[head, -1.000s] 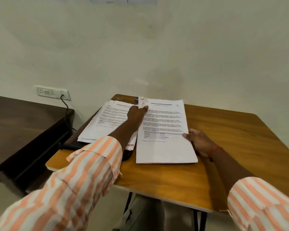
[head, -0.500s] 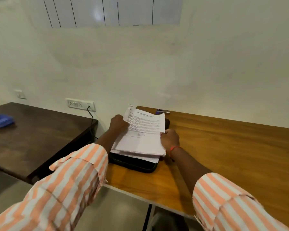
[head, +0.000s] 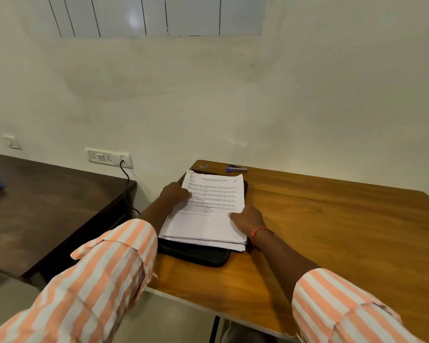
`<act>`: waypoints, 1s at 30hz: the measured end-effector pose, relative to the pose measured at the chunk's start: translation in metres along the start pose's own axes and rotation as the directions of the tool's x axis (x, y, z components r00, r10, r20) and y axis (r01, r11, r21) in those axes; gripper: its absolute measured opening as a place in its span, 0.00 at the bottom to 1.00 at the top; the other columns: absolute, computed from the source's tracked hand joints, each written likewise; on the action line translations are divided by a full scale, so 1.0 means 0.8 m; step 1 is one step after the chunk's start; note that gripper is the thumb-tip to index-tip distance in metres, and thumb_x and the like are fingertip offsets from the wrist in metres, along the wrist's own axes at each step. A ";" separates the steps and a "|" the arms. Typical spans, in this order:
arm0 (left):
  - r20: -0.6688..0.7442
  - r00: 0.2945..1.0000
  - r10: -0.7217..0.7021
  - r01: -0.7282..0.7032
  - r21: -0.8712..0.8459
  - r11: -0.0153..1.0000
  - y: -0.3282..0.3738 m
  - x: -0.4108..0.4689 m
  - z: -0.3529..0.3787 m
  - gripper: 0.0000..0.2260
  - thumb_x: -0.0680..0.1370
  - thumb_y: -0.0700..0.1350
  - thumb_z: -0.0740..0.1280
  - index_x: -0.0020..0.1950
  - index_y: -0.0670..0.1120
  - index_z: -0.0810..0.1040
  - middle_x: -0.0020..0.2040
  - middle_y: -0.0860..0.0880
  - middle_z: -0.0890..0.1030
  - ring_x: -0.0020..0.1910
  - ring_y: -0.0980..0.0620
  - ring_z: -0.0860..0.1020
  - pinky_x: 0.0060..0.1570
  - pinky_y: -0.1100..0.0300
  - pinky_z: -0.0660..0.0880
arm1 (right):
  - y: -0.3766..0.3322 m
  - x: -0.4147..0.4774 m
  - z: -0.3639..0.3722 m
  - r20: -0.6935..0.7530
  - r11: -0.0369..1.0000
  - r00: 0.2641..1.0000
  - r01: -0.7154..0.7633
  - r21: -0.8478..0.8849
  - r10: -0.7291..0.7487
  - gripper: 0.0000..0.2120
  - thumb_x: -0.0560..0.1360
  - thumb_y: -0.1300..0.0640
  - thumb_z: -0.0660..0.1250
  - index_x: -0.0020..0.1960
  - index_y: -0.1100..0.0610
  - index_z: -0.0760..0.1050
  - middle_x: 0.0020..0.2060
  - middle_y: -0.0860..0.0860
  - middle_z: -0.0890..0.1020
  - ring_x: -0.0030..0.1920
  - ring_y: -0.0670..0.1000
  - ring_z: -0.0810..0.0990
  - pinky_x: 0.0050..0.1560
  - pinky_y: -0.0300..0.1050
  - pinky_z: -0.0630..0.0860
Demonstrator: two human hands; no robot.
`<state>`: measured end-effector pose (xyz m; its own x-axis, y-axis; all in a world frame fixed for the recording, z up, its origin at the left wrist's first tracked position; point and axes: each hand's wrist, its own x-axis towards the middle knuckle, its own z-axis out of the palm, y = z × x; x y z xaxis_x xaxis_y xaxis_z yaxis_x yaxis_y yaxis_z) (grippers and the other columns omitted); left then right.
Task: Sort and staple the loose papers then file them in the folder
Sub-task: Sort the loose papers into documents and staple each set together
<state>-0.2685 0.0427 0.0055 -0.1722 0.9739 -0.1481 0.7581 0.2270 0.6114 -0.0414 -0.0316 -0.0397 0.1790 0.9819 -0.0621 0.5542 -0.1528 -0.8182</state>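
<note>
Stack of papers (head: pixel 208 214), just one, lies on one black folder (head: pixel 198 256) at centre frame on the wooden table (head: pixel 332 219). The top sheet is printed on its upper half and blank below, and the stack's edges are ragged. I count two hands: the left hand (head: pixel 175 194) curls its fingers round the stack's left edge, and the right hand (head: pixel 247 219) rests fairly flat on the right edge (red thread at the wrist). One blue stapler (head: pixel 236 168) sits just above.
</note>
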 end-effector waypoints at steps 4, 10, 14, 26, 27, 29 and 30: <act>0.087 0.995 -0.055 0.073 -0.228 0.971 0.016 -0.023 0.015 0.19 0.80 0.44 0.69 0.68 0.38 0.73 0.62 0.44 0.79 0.54 0.45 0.77 0.52 0.54 0.74 | 0.027 -0.002 -0.030 0.105 0.947 0.988 -0.138 0.289 0.112 0.16 0.78 0.58 0.69 0.64 0.60 0.79 0.61 0.55 0.83 0.57 0.58 0.83 0.63 0.55 0.78; 0.101 0.989 0.111 -0.005 -0.716 0.698 0.067 -0.092 0.048 0.12 0.83 0.39 0.64 0.66 0.40 0.76 0.60 0.41 0.82 0.48 0.46 0.83 0.43 0.54 0.80 | 0.050 -0.033 -0.102 0.023 0.916 1.000 -0.003 0.401 -0.006 0.15 0.79 0.64 0.67 0.66 0.58 0.77 0.60 0.52 0.83 0.58 0.54 0.82 0.62 0.52 0.79; -0.170 0.930 0.327 -0.342 -0.728 0.594 0.127 -0.128 0.050 0.11 0.83 0.47 0.65 0.64 0.49 0.73 0.61 0.47 0.81 0.55 0.46 0.82 0.55 0.47 0.81 | 0.042 -0.058 -0.157 -0.267 0.856 0.954 0.251 0.451 -0.139 0.15 0.80 0.64 0.66 0.65 0.53 0.75 0.56 0.46 0.82 0.57 0.48 0.81 0.54 0.42 0.78; -0.342 0.807 0.482 -0.560 -0.703 0.439 0.181 -0.198 0.099 0.12 0.80 0.51 0.69 0.58 0.46 0.73 0.51 0.49 0.80 0.50 0.50 0.82 0.48 0.54 0.82 | 0.069 -0.115 -0.263 -0.451 0.761 0.874 0.413 0.499 -0.179 0.20 0.74 0.58 0.76 0.64 0.57 0.76 0.56 0.50 0.85 0.55 0.50 0.84 0.54 0.46 0.81; -0.338 0.809 0.481 -0.556 -0.704 0.441 0.180 -0.201 0.103 0.12 0.80 0.51 0.68 0.58 0.45 0.73 0.51 0.49 0.80 0.50 0.50 0.82 0.48 0.54 0.82 | 0.072 -0.118 -0.262 -0.443 0.755 0.880 0.407 0.514 -0.172 0.20 0.74 0.58 0.76 0.64 0.57 0.77 0.56 0.50 0.85 0.56 0.50 0.84 0.55 0.46 0.81; -0.314 0.815 0.487 -0.545 -0.701 0.460 0.174 -0.199 0.110 0.15 0.80 0.54 0.68 0.59 0.45 0.73 0.52 0.48 0.81 0.50 0.48 0.83 0.47 0.53 0.83 | 0.077 -0.122 -0.257 -0.419 0.738 0.890 0.403 0.541 -0.178 0.20 0.74 0.59 0.76 0.64 0.56 0.77 0.56 0.50 0.85 0.56 0.51 0.84 0.55 0.48 0.82; -0.298 0.814 0.498 -0.541 -0.701 0.465 0.172 -0.199 0.112 0.17 0.79 0.56 0.68 0.59 0.45 0.73 0.52 0.48 0.81 0.50 0.48 0.84 0.46 0.53 0.84 | 0.078 -0.123 -0.255 -0.411 0.730 0.894 0.400 0.554 -0.179 0.20 0.74 0.59 0.76 0.64 0.56 0.77 0.56 0.50 0.85 0.56 0.51 0.85 0.55 0.48 0.82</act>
<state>-0.0804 -0.0814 0.0438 0.0498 0.9081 0.4158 0.0050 -0.4165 0.9091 0.1410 -0.1606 0.0321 0.3949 0.8592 0.3253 0.0262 0.3434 -0.9388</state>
